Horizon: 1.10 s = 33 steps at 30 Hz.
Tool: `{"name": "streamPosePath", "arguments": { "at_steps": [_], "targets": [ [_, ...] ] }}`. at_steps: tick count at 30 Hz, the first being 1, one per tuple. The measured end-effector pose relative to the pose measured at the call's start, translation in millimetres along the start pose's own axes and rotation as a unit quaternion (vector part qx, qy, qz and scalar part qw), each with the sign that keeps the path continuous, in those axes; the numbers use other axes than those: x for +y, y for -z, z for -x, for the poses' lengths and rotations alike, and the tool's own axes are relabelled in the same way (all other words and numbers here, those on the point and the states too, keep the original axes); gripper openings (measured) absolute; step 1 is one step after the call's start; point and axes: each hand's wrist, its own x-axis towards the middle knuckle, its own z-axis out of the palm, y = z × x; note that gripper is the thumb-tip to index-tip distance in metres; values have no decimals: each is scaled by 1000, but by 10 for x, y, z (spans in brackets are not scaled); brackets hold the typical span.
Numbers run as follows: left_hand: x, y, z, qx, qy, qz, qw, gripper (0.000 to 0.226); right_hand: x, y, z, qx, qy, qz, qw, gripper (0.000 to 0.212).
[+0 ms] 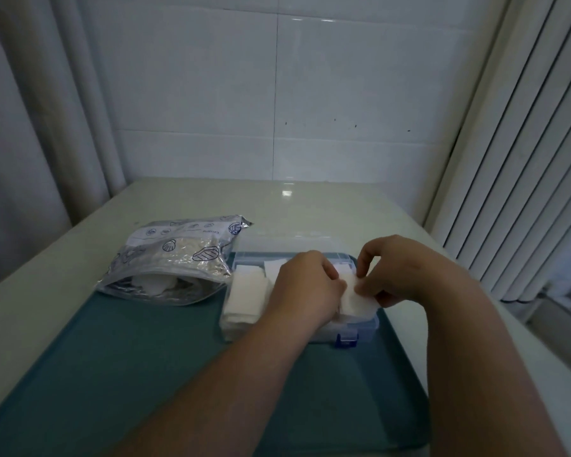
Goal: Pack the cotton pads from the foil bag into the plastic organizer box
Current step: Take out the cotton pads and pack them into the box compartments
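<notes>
The foil bag [182, 258] lies open on the left of the table, its mouth toward me with white pads showing inside. To its right stands the clear plastic organizer box [346, 338] with a blue latch, lid open toward the back. White cotton pads [248, 291] fill its left compartment. Over the box's right side, my left hand [305, 291] and my right hand [399, 272] both pinch a stack of white cotton pads [356, 300]. The compartment under my hands is hidden.
A teal mat [129, 357] covers the near part of the pale table [310, 206], under the box and the bag's front. A tiled wall stands behind, a curtain on the left and vertical blinds on the right.
</notes>
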Motion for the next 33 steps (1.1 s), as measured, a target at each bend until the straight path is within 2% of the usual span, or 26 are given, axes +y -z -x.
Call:
{"name": "streamPosePath", "arguments": {
  "at_steps": [3, 5, 7, 10, 17, 22, 26, 29, 33],
  "targets": [
    [0, 6, 25, -13, 1, -40, 999, 11, 0, -49, -47, -11, -10, 20, 1000, 15],
    [11, 14, 30, -22, 1, -73, 997, 3, 0, -108, -118, -7, -18, 61, 998, 23],
    [26, 13, 19, -33, -1, -101, 994, 14, 2, -166, -180, -6, -34, 89, 995, 33],
    [65, 23, 24, -56, -6, -147, 988, 23, 21, -199, -253, -15, -51, 110, 993, 35],
    [48, 8, 22, -60, -25, -190, 980, 19, 93, -181, -315, -15, -53, 137, 989, 50],
    [83, -68, -23, -89, -40, -246, 964, 31, 154, -186, -358, -42, -40, 193, 979, 58],
    [105, -41, -72, -134, -13, -252, 958, 35, 112, -256, -394, -51, -30, 249, 967, 62],
    [50, 36, -63, -139, -37, -215, 966, 24, 98, -267, -410, -45, -30, 267, 962, 61],
    [25, 97, -57, -150, -62, -221, 962, 32, 131, -263, -450, -34, -20, 257, 966, 61]
  ]
}}
